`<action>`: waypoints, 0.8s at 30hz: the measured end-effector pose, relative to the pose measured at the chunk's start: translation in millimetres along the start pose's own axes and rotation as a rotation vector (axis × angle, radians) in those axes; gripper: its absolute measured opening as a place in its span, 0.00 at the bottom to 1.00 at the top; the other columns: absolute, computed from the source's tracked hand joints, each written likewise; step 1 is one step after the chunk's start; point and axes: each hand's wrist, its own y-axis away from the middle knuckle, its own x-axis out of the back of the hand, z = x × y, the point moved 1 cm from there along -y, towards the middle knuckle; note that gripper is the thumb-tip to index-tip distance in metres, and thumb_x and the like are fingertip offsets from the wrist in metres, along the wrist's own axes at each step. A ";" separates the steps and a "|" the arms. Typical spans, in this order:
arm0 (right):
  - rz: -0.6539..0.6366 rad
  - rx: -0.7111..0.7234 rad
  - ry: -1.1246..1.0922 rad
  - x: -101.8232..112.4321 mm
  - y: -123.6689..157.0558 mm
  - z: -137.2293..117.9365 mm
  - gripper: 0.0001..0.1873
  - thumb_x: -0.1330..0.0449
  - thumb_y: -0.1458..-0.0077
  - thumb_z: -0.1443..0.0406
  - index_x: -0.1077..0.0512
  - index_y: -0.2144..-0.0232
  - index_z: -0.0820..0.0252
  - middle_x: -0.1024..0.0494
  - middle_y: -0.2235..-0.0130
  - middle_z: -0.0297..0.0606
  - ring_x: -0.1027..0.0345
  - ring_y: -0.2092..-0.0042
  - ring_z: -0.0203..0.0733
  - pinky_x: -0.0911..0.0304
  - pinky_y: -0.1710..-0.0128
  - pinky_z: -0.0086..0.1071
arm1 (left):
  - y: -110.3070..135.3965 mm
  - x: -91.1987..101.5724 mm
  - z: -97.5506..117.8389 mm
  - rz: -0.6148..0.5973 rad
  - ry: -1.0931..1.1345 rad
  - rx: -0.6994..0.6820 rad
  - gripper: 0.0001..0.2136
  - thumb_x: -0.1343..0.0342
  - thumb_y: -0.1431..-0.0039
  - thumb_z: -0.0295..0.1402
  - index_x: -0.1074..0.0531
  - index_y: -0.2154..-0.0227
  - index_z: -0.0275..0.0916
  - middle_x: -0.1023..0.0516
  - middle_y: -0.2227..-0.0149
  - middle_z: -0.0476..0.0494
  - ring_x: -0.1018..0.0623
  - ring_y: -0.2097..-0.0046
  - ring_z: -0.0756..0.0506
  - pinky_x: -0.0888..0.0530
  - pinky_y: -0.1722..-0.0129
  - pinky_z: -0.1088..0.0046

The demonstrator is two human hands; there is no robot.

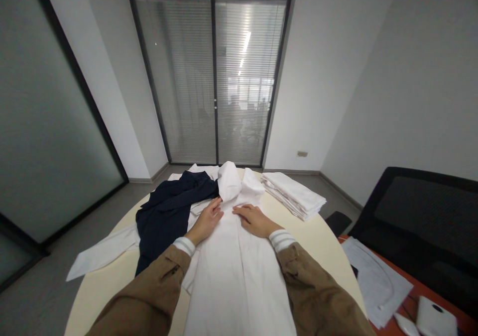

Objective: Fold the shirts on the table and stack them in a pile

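A white shirt point(235, 271) lies lengthwise before me, its collar end point(228, 179) raised at the far side and its body running down toward me. My left hand point(209, 220) rests on the shirt's left part just below the collar, fingers stretched out. On the other side of the front, my right hand point(256, 220) lies with its fingers flat on the cloth. Neither hand appears to grip anything. Left of the shirt is a heap of dark navy clothing point(168, 211), with a white sleeve point(106, 251) reaching out from under it past the table edge.
Folded white garments point(293, 194) are stacked at the round cream table's point(328, 256) far right. A black mesh chair point(418, 226) stands to the right, by a reddish surface with papers point(377, 281), a white mouse point(406, 324) and a white device point(435, 318). Glass panels with blinds point(179, 87) stand behind.
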 end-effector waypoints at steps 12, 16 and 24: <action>0.225 -0.514 0.105 9.9 8.6 41.0 0.12 0.43 0.45 0.66 0.23 0.60 0.56 0.22 0.58 0.39 0.30 0.61 0.41 0.40 0.59 0.31 | 1.4 0.1 -1.7 0.000 0.048 0.016 0.32 0.38 0.46 0.39 0.37 0.38 0.37 0.39 0.34 0.33 0.38 0.33 0.40 0.43 0.34 0.59; 0.194 -0.456 0.148 6.6 8.7 41.8 0.13 0.43 0.43 0.64 0.22 0.58 0.57 0.24 0.54 0.43 0.31 0.55 0.45 0.40 0.53 0.35 | 0.7 0.6 -6.7 0.012 0.074 0.018 0.33 0.37 0.47 0.39 0.36 0.39 0.36 0.41 0.33 0.32 0.39 0.33 0.39 0.43 0.34 0.59; 0.337 -0.454 -0.198 4.1 9.6 61.5 0.14 0.45 0.45 0.65 0.23 0.59 0.58 0.20 0.57 0.42 0.29 0.55 0.47 0.37 0.52 0.40 | 0.4 2.3 -13.6 0.020 0.127 0.035 0.34 0.34 0.48 0.37 0.36 0.39 0.38 0.40 0.33 0.31 0.37 0.34 0.37 0.43 0.34 0.56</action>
